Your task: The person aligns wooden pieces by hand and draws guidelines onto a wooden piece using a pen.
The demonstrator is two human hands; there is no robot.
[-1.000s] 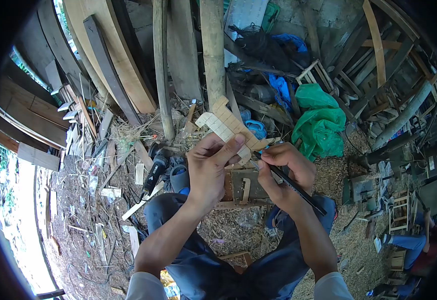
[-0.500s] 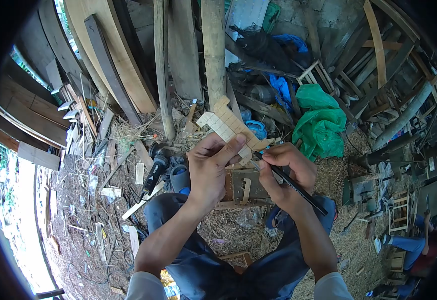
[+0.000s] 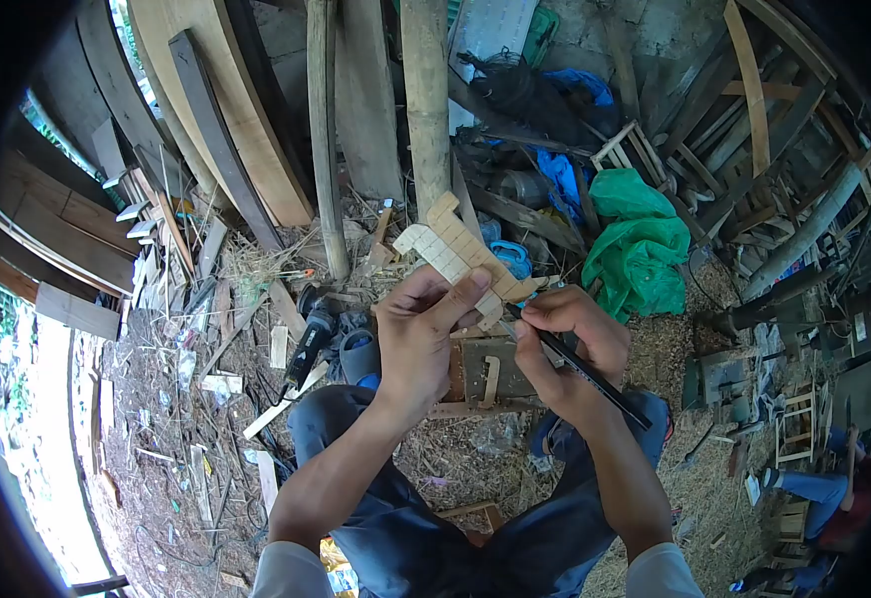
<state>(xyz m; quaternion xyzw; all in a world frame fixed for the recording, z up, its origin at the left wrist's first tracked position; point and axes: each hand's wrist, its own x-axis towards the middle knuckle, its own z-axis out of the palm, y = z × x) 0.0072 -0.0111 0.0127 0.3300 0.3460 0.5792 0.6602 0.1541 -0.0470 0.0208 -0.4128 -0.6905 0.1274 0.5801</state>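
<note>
A pale wooden piece (image 3: 460,251) with grid-like lines is pinched between the thumb and fingers of my left hand (image 3: 417,334), in front of my lap. Closed around a slim black pen-like tool (image 3: 595,377), my right hand (image 3: 577,349) is at the lower right end of the piece. The tool's tip is close to that end; whether it touches cannot be made out. Below the hands is a dark block (image 3: 500,374) with a small light wooden strip on it.
A black power tool (image 3: 309,344) lies left of my knees, among wood scraps and shavings. Green plastic (image 3: 637,244) lies to the right. Planks (image 3: 226,110) and posts stand ahead. Another person's leg (image 3: 814,485) shows at the far right, near small wooden frames.
</note>
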